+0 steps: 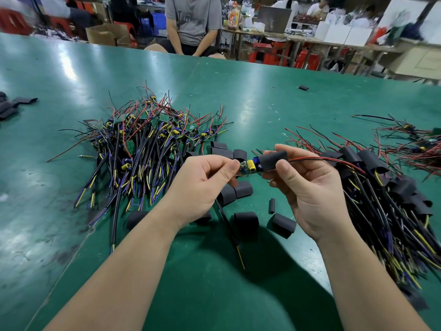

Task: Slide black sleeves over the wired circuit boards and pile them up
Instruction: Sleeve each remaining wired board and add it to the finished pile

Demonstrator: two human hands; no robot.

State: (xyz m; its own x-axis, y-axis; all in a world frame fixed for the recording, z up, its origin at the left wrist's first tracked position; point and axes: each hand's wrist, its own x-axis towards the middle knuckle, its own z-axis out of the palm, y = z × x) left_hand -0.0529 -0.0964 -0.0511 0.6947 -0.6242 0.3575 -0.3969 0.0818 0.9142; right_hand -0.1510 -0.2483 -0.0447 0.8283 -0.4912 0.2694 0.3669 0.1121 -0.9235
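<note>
Table: a green work surface (59, 75) fills the view; a person in a grey shirt (193, 20) is seated at its far side, with cardboard boxes and red stools behind.
Far left edge: a few spare sleeves (9, 107) are laid flat on the table.
Left pile: the bare wired boards (148, 139) are heaped in a tangle, green boards toward the far side, cable ends toward the near side.
Left hand (202, 185): the circuit board (248, 167) is pinched at its left end between thumb and curled fingers.
Circuit board: held above the table between both hands; a yellow part is exposed, the right end is covered.
Black sleeve (273, 161): drawn partly over the board's right end.
Right hand (307, 189): curled round the sleeve, thumb on the near side; red and black wires (329, 160) are led out to the right.
Loose sleeves (245, 220): scattered on the table under and behind the hands.
Right pile: the sleeved boards (381, 187) are stacked just beside the right hand.
Far right: another wire tangle (417, 144) is seen, blurred.
</note>
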